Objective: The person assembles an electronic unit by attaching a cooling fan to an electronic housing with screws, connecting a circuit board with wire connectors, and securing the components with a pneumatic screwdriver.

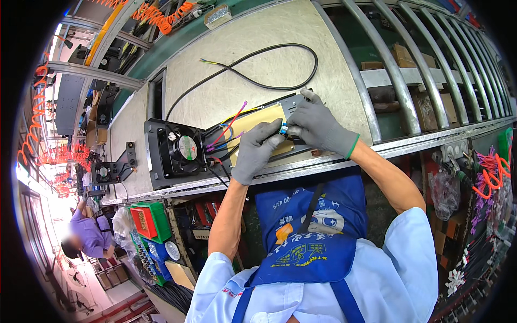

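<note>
Fingers of the gloved left hand [255, 153] are pinched narrow on a small blue-and-white part [283, 128], while those of the gloved right hand [319, 123] curl in against its other side, though whether they grip it too cannot be told. That part is held just above a tan sheet [266, 115] on a dark metal panel, right of the black axial fan [187, 148]; a red wire [238, 113] rises between, and a black cable [316, 62] loops across the workbench [253, 32] beyond.
</note>
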Available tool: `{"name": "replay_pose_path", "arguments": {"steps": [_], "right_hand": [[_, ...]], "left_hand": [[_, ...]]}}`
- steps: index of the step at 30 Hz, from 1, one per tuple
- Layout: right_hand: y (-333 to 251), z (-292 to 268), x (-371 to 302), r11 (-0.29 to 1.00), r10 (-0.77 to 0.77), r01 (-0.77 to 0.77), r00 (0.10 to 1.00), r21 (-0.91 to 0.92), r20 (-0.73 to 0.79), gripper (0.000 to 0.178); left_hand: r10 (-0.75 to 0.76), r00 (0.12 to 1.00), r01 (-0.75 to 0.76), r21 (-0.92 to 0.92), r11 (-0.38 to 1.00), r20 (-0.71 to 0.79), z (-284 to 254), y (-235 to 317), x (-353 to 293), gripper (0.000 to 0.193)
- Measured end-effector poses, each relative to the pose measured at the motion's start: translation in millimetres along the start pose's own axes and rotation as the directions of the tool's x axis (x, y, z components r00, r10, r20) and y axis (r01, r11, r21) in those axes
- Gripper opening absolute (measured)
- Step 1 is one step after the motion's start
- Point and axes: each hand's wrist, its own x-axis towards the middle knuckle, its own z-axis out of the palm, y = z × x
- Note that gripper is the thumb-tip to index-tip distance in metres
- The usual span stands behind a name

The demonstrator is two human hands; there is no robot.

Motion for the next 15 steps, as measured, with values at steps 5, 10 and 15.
{"name": "replay_pose_path", "arguments": {"steps": [5, 10, 15], "right_hand": [[2, 1, 1, 1.000, 0.012, -0.012, 1.000, 0.007, 0.016, 0.013], [-9, -5, 13, 0.993, 0.119, -0.120, 0.992, -0.017, -0.033, 0.014], [-22, -13, 41, 0.969, 0.215, -0.216, 0.976, -0.121, -0.017, 0.017]], "left_hand": [[0.014, 1.000, -0.015, -0.018, 1.000, -0.028, 2, 1, 4, 0.042], [0.023, 0.997, -0.030, -0.078, 0.996, -0.078, 3, -9, 16, 0.044], [0.080, 0.953, -0.069, 0.049, 0.996, -0.292, -1, 5, -9, 0.058]]}}
